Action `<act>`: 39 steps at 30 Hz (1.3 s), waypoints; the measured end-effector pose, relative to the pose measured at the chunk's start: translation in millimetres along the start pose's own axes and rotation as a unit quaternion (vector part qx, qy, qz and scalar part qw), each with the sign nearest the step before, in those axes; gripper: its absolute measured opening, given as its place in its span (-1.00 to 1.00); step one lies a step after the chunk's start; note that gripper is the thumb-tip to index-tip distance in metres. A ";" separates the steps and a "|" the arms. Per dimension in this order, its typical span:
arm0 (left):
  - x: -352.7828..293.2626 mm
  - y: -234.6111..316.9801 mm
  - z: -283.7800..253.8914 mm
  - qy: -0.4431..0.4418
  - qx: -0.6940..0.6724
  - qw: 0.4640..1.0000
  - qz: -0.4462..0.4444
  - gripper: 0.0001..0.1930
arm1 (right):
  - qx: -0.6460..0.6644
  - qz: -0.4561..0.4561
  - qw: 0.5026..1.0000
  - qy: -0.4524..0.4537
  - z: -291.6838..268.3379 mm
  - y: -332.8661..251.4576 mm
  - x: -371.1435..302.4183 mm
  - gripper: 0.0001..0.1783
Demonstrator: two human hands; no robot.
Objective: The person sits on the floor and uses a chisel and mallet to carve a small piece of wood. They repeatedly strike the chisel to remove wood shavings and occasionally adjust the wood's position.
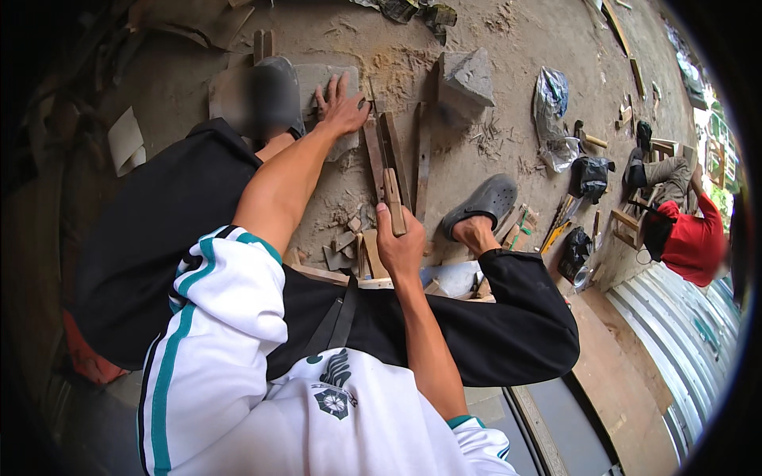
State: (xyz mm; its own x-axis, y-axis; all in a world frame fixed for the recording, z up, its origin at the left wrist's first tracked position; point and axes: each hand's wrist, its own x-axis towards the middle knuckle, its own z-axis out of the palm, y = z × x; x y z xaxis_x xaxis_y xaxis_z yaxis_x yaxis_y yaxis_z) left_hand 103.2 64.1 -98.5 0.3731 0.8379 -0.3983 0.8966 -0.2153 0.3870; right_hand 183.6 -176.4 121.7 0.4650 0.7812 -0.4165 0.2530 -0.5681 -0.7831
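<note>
My left hand reaches forward with its fingers spread and lies flat on a grey concrete slab. Its thumb side is beside the far end of a narrow wood strip. Closer to me, my right hand is wrapped around the wooden handle of what looks like a handsaw. The thin blade shows edge-on and points away from me between the wood strip and a second strip; its teeth cannot be made out. Another wood strip lies to the right.
My clog-clad feet flank the work, the left clog beside the slab. A rough concrete block stands farther off. Wood offcuts and shavings litter the ground. A hammer and plastic bags lie right; beyond sits a person in red.
</note>
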 end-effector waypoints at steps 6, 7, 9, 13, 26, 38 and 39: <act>-3.7 -0.6 0.5 -0.007 0.008 1.000 -0.003 -0.45 | 0.031 0.003 0.999 0.012 -11.4 0.3 -29.1 -0.71; -3.6 -0.1 0.2 -0.010 0.004 1.000 -0.002 -0.45 | 0.038 0.012 0.999 0.002 -7.5 3.1 -15.1 -0.69; -3.7 1.6 -1.7 -0.016 -0.002 1.000 0.002 -0.44 | 0.038 0.013 0.999 -0.004 0.0 6.0 8.8 -0.68; -2.7 -1.5 -2.6 -0.011 0.012 1.000 0.004 -0.45 | 0.024 0.003 1.000 0.002 -9.8 -10.2 -18.5 -0.68; -3.4 -1.0 -3.0 -0.016 0.010 1.000 0.000 -0.46 | 0.053 0.006 0.998 0.032 -11.9 -13.0 -43.6 -0.70; -11.5 5.2 -6.2 -0.052 -0.002 0.999 -0.009 -0.42 | 0.053 -0.025 0.998 0.030 -11.2 5.6 -39.6 -0.81; -7.5 -0.2 -6.9 -0.053 0.016 0.998 0.002 -0.40 | 0.034 0.005 0.999 0.004 -9.3 4.8 -27.7 -0.78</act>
State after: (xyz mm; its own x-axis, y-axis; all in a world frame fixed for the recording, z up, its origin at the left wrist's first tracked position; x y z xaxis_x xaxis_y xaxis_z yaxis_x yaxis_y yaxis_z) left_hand 98.6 61.2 -89.8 0.3980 0.7799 -0.4831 0.9016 -0.2353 0.3628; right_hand 179.9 -203.1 133.8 0.4739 0.7733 -0.4212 0.1902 -0.5570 -0.8085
